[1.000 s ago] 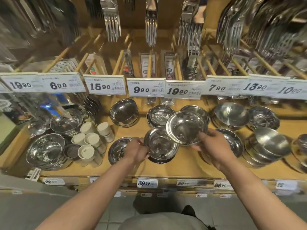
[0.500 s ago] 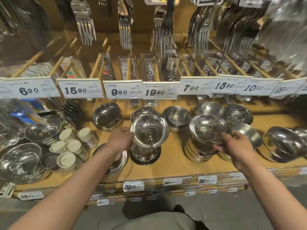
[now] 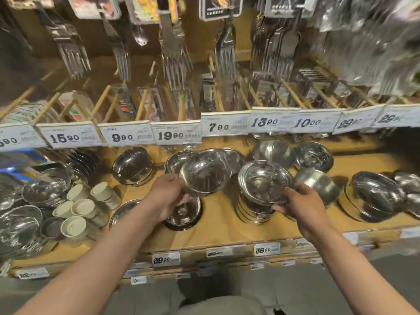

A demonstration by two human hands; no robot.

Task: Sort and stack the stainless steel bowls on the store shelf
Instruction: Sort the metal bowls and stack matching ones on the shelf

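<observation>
Steel bowl [image 3: 205, 172] at frame centre, lifted above shelf [image 3: 218, 226], rim pinched by left hand [image 3: 167, 196]. Second bowl [image 3: 263, 181] right of centre atop bowl stack [image 3: 253, 211], near edge gripped by right hand [image 3: 303, 206]. Price tags [image 3: 176, 135] above.

Two hands [image 3: 167, 194], five cups [image 3: 83, 206] (white).

Top-right hanging cutlery [image 3: 372, 42] is smeared into pure blur, the leftmost price tag [image 3: 13, 138] gets chopped by the edge, and small shelf-edge labels [image 3: 218, 253] can't be read.
</observation>
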